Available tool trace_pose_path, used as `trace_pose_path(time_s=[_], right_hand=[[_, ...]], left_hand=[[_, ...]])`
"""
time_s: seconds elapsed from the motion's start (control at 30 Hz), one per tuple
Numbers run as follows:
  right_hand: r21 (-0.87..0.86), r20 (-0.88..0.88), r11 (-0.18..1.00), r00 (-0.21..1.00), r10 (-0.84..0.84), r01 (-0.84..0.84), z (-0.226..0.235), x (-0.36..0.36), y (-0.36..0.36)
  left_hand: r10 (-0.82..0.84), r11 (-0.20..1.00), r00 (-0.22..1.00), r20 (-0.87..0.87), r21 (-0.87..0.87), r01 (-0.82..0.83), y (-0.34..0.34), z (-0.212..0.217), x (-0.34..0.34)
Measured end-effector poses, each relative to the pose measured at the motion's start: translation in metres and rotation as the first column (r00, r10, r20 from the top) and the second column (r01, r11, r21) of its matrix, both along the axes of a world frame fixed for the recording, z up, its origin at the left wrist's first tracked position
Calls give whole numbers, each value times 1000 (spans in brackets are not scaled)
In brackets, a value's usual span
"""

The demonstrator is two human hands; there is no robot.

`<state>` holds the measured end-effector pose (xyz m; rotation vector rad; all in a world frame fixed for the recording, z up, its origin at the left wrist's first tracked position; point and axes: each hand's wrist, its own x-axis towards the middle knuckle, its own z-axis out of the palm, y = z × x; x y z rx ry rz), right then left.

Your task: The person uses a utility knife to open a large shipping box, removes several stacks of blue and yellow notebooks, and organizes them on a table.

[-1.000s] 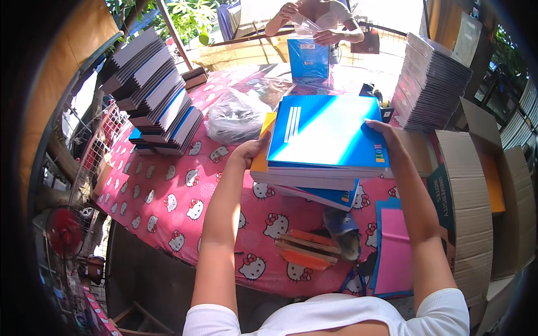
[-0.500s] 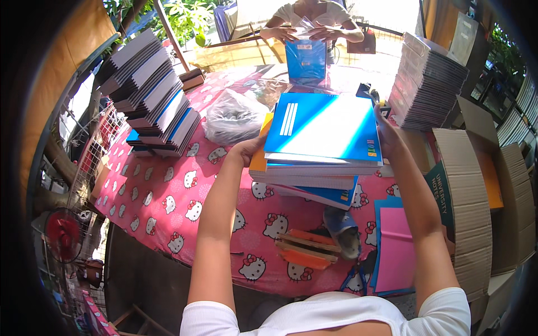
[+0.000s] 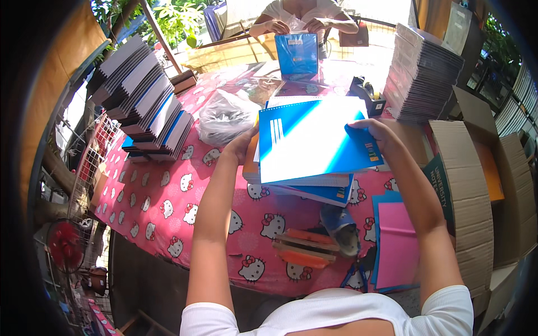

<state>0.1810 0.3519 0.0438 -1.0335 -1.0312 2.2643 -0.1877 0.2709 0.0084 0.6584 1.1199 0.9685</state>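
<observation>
— Holding what, and where?

— Gripping the blue notebook [image 3: 314, 140] by both edges: left hand [image 3: 242, 147] clamping the left side, right hand [image 3: 374, 131] pinching the right corner, fingers curled over the cover. Keeping it level just above the stack of notebooks [image 3: 305, 185] on the pink tablecloth [image 3: 168, 196].

— Anything nearby?

— Lying in front: pink folder [image 3: 398, 246], scissors [image 3: 353, 271]. Sitting behind: clear plastic bag [image 3: 224, 115], tape dispenser [image 3: 367, 95]. Opposite, another person's hands [image 3: 297, 25] holding a blue packet [image 3: 297, 53].

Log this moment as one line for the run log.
left hand: on notebook stack's left edge | right hand: on top blue notebook | pink tablecloth
</observation>
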Motion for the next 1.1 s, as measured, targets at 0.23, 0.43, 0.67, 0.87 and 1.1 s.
trace_pose_path(time_s=[0.23,0.43,0.67,0.87,1.1], right_hand=[[67,12,996,998,-67,66,14,-11,-25],[208,30,943,962,-272,261,6,-3,-29],[273,143,930,945,-294,247,-13,1,-30],[75,101,987,983,-152,144,13,0,-43],[87,80,983,982,-170,163,9,-10,-42]], left_hand=[[119,980,900,-420,196,-38,-31,42,15],[300,924,786,-540,368,-100,-50,54,45],[295,852,785,-546,521,42,-43,5,14],[204,978,770,-605,167,-128,-31,36,11],[-4,998,986,-167,-63,-7,-5,-15,-21]])
